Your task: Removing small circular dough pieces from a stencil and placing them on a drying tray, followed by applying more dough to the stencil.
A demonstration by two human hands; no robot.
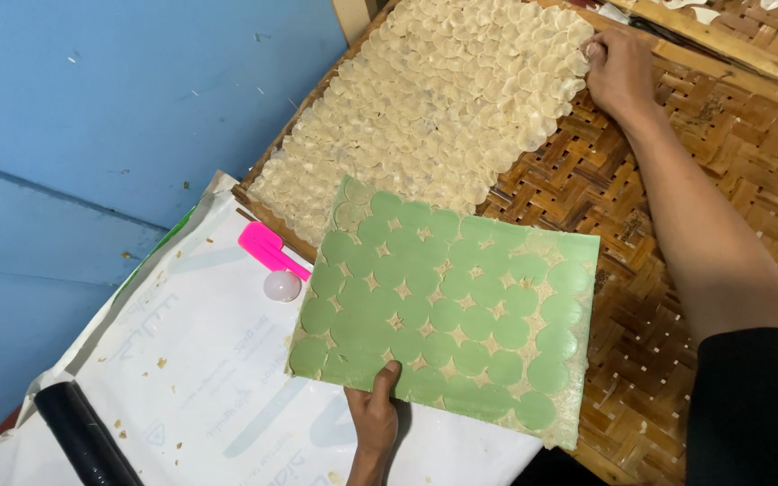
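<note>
My left hand [374, 416] grips the near edge of a green sheet [447, 315], thumb on top. The sheet shows many round green patches where discs were, with pale dough webbing left between them. It lies tilted over the edge of a woven bamboo tray [677, 207]. My right hand [619, 67] reaches to the far side of the tray. Its fingers pinch a thin pale disc at the right edge of the spread of overlapping pale discs [443, 108] covering the tray's left part.
A white plastic sack [200, 360] lies flat under the sheet. On it rest a pink scraper [267, 247], a small white ball [282, 286] and a black roller [87, 436]. A blue surface [92, 117] lies to the left.
</note>
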